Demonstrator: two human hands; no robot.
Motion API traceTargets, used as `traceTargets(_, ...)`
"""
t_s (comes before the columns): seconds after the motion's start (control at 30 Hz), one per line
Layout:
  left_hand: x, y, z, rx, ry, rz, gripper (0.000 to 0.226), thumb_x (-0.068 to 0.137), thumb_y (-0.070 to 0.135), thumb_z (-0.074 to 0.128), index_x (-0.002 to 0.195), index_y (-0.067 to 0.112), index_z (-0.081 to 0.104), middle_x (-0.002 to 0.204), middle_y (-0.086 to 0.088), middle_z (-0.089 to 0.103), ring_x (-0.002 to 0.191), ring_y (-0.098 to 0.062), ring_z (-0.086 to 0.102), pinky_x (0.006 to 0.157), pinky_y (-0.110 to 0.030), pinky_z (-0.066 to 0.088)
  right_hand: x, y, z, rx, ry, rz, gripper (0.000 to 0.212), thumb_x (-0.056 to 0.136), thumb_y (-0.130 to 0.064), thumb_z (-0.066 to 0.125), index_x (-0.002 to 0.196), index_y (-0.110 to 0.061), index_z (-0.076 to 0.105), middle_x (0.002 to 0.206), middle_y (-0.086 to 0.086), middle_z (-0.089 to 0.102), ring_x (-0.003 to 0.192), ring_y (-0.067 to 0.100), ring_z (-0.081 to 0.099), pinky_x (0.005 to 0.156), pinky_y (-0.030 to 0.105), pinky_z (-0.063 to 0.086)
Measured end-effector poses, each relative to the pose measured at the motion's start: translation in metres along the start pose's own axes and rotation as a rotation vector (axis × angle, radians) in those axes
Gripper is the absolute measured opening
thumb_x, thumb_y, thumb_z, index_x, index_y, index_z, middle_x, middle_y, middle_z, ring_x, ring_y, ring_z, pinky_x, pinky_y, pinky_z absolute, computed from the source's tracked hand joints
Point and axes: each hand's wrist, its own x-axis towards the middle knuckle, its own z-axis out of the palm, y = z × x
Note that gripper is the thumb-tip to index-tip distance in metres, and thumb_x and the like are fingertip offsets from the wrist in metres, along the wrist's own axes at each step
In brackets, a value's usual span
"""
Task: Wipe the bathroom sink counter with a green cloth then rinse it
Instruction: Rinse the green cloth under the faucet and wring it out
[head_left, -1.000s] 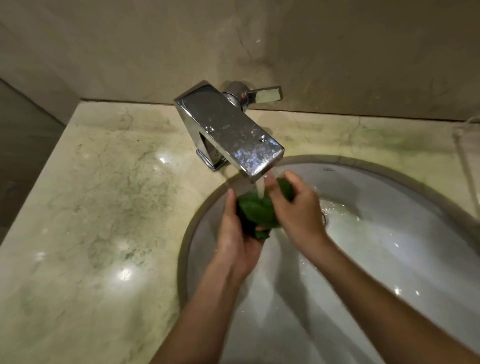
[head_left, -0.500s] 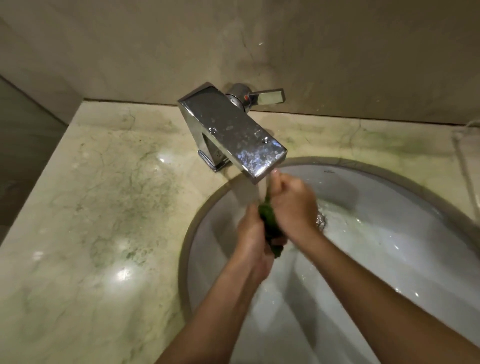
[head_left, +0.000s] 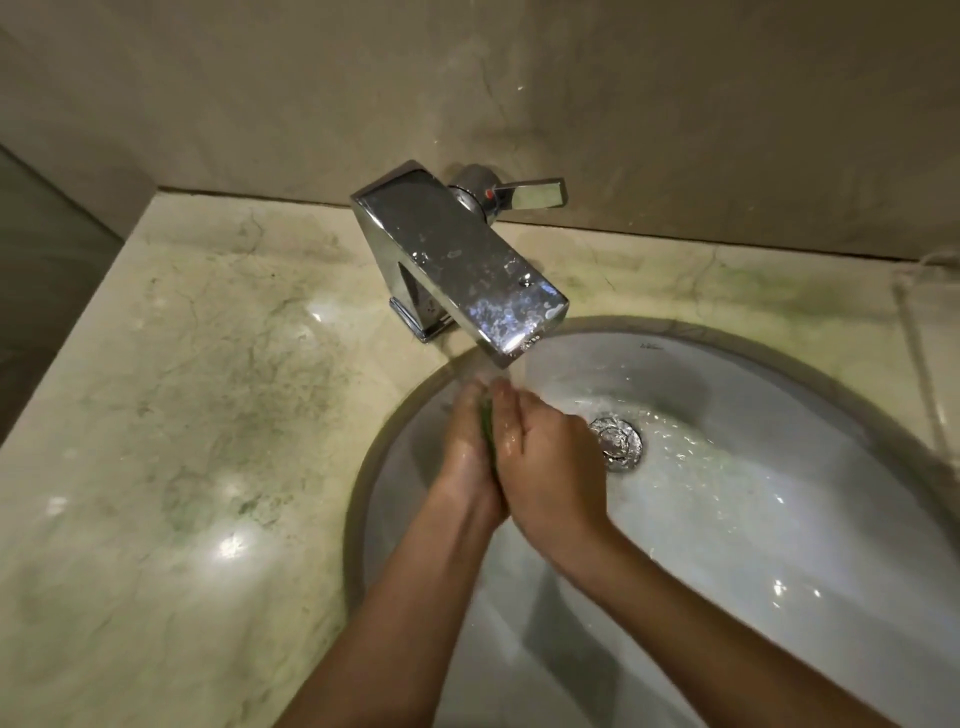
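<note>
Green cloth (head_left: 487, 434) sits sandwiched between the two palms above the sink (head_left: 727, 545), with only a thin green edge showing in the seam between them. Left hand (head_left: 465, 452) and right hand (head_left: 545, 457) press flat against each other, fingers mostly straight and pointing toward the faucet (head_left: 457, 260), tips just under the running water (head_left: 515, 370) at the spout. Both hands wet; drain (head_left: 615, 441) just beside the right hand, marble worktop (head_left: 182, 415) off to the left.
</note>
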Motion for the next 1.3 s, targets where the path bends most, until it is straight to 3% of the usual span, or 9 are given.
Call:
traceTargets(0.07, -0.003, -0.008, 0.003, 0.099, -0.007, -0.037, 0.037, 0.097, 0.035, 0.036, 0.069, 0.016, 0.05, 0.051, 0.001, 0.052, 0.044, -0.01, 0.051, 0.044, -0.016, 0.041, 0.02, 0.014, -0.002, -0.046, -0.002, 0.105, 0.044, 0.1, -0.039, 0.031, 0.089, -0.011, 0.063, 0.081, 0.017, 0.065, 0.078, 0.036, 0.062, 0.063, 0.035, 0.047)
traceTargets(0.17, -0.007, -0.022, 0.012, 0.23, 0.031, -0.083, 0.041, 0.1, 0.04, 0.031, 0.074, 0.017, 0.053, 0.051, 0.0, 0.052, 0.043, -0.011, 0.045, 0.042, -0.019, 0.033, 0.05, 0.028, -0.009, 0.075, 0.071, 0.263, 0.052, 0.101, -0.042, 0.027, 0.065, -0.016, 0.053, 0.059, 0.004, 0.054, 0.062, 0.028, 0.057, 0.05, 0.028, 0.038)
traceTargets(0.3, -0.001, 0.004, 0.005, 0.016, 0.017, -0.007, 0.036, 0.096, 0.031, 0.039, 0.066, 0.016, 0.052, 0.049, 0.001, 0.052, 0.042, -0.01, 0.053, 0.041, -0.013, 0.041, 0.008, 0.004, -0.002, -0.018, -0.06, 0.064, 0.041, 0.099, -0.038, 0.032, 0.09, -0.011, 0.061, 0.088, 0.019, 0.065, 0.083, 0.038, 0.061, 0.068, 0.038, 0.044)
traceTargets(0.47, -0.011, -0.022, 0.009, 0.234, 0.008, -0.074, 0.035, 0.099, 0.036, 0.036, 0.073, 0.018, 0.052, 0.047, 0.002, 0.05, 0.038, -0.009, 0.042, 0.039, -0.017, 0.03, 0.05, 0.025, -0.013, 0.034, -0.013, 0.301, 0.046, 0.1, -0.041, 0.029, 0.067, -0.018, 0.051, 0.08, 0.015, 0.062, 0.081, 0.036, 0.061, 0.063, 0.033, 0.039)
traceTargets(0.63, -0.006, 0.005, 0.002, -0.011, -0.012, -0.004, 0.035, 0.094, 0.029, 0.04, 0.064, 0.016, 0.05, 0.051, 0.0, 0.052, 0.045, -0.011, 0.052, 0.045, -0.016, 0.042, 0.007, 0.002, -0.006, -0.064, -0.091, 0.062, 0.037, 0.099, -0.037, 0.032, 0.095, -0.013, 0.061, 0.093, 0.019, 0.065, 0.088, 0.039, 0.06, 0.066, 0.037, 0.038)
traceTargets(0.8, -0.012, -0.018, 0.007, 0.249, 0.017, -0.056, 0.033, 0.098, 0.032, 0.036, 0.071, 0.018, 0.05, 0.045, 0.003, 0.044, 0.036, -0.008, 0.038, 0.036, -0.016, 0.029, 0.051, 0.021, -0.013, -0.016, -0.004, 0.303, 0.048, 0.1, -0.04, 0.028, 0.064, -0.016, 0.047, 0.077, 0.012, 0.059, 0.081, 0.034, 0.061, 0.061, 0.033, 0.04)
traceTargets(0.97, -0.009, -0.001, -0.002, -0.014, 0.008, -0.063, 0.039, 0.096, 0.035, 0.041, 0.062, 0.017, 0.05, 0.045, 0.002, 0.05, 0.04, -0.011, 0.051, 0.043, -0.017, 0.041, 0.003, -0.001, -0.006, -0.147, -0.088, 0.047, 0.042, 0.1, -0.039, 0.027, 0.097, -0.014, 0.062, 0.089, 0.017, 0.066, 0.086, 0.037, 0.062, 0.069, 0.037, 0.044)
traceTargets(1.1, -0.018, -0.023, -0.001, 0.296, 0.03, -0.089, 0.031, 0.096, 0.031, 0.041, 0.069, 0.017, 0.048, 0.04, 0.003, 0.044, 0.032, -0.009, 0.034, 0.034, -0.015, 0.024, 0.043, 0.031, -0.007, -0.071, -0.029, 0.226, 0.05, 0.101, -0.036, 0.027, 0.058, -0.018, 0.043, 0.061, 0.005, 0.05, 0.068, 0.032, 0.058, 0.058, 0.033, 0.042)
traceTargets(1.3, -0.007, -0.006, -0.009, 0.22, 0.014, 0.038, 0.039, 0.096, 0.037, 0.036, 0.068, 0.016, 0.054, 0.046, 0.002, 0.045, 0.039, -0.008, 0.039, 0.04, -0.021, 0.031, 0.038, 0.038, -0.013, 0.252, -0.157, 0.166, 0.05, 0.097, -0.047, 0.034, 0.055, -0.02, 0.037, 0.053, -0.003, 0.041, 0.054, 0.016, 0.045, 0.055, 0.03, 0.033)
